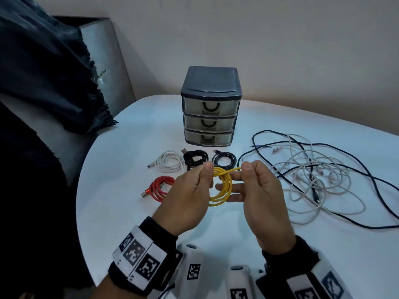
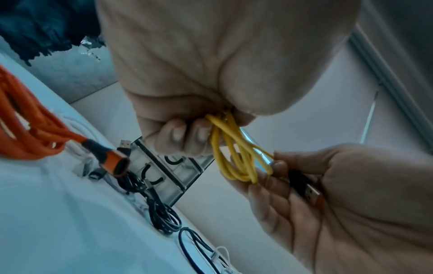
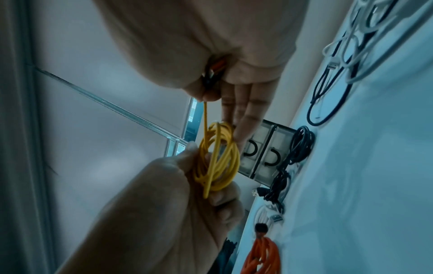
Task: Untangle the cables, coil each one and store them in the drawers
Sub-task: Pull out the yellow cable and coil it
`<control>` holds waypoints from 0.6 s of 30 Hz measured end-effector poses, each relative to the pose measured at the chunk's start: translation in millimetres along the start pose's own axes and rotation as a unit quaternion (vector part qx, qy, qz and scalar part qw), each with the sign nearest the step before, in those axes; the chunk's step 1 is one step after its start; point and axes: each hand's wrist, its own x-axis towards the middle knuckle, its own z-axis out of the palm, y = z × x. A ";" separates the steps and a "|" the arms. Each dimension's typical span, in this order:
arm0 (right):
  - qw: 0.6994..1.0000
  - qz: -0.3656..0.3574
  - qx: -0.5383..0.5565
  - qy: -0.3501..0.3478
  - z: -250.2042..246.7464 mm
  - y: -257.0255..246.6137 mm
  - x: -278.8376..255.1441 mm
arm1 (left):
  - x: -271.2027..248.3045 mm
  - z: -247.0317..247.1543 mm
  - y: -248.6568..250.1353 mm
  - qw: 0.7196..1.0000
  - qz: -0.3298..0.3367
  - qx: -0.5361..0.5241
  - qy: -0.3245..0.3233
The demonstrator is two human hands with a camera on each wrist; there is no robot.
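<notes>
The left hand (image 1: pixel 190 188) is pinching the gathered loops of the yellow cable (image 1: pixel 223 186) between thumb and curled fingers, holding the coil upright above the table (image 1: pixel 237 244). The right hand (image 1: pixel 257 190) is pinching the cable's free tail between thumb and forefinger, its other fingers lying straight behind the coil; the left wrist view is showing the cable's plug (image 2: pixel 309 192) tucked against that palm. The tail is running across the top of the coil, so the step in hand is probably the locking wrap.

To do it well, the left pinch should be staying firm so the loops are not springing apart, while the right hand is feeding the tail through the middle and drawing it snug, not hard, to spare the plug end from a sharp bend.

Just beyond the hands, the red coil (image 1: pixel 159 187) is lying to the left on the table. Farther on, a white coil (image 1: pixel 169 162) and two black coils (image 1: pixel 195 158) (image 1: pixel 224 159) are sitting in a row. To the right, the tangle (image 1: pixel 319 175) of white and dark cables is spreading loose and is yet to be sorted. Behind the row, the drawer unit (image 1: pixel 210 104) is standing with all three drawers closed, so nothing appears stored yet.
</notes>
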 end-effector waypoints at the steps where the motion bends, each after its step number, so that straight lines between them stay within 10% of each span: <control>1: 1.000 0.004 0.000 0.005 1.6 0.3 -0.4 | 0.5 -0.7 -1.0 1.000 -0.008 -0.015 -0.006; 7: 0.999 -0.004 -0.023 0.033 0.6 -0.3 5.6 | 2.4 -6.9 -3.1 0.960 -0.073 -0.264 -0.055; 12: 0.999 -0.015 -0.024 0.024 -6.8 0.0 8.9 | 6.0 -9.6 3.0 0.817 -0.120 -0.562 -0.054; 18: 0.995 -0.054 -0.005 0.082 -21.4 -1.6 14.2 | -0.4 3.0 6.2 0.892 -0.118 -0.425 -0.097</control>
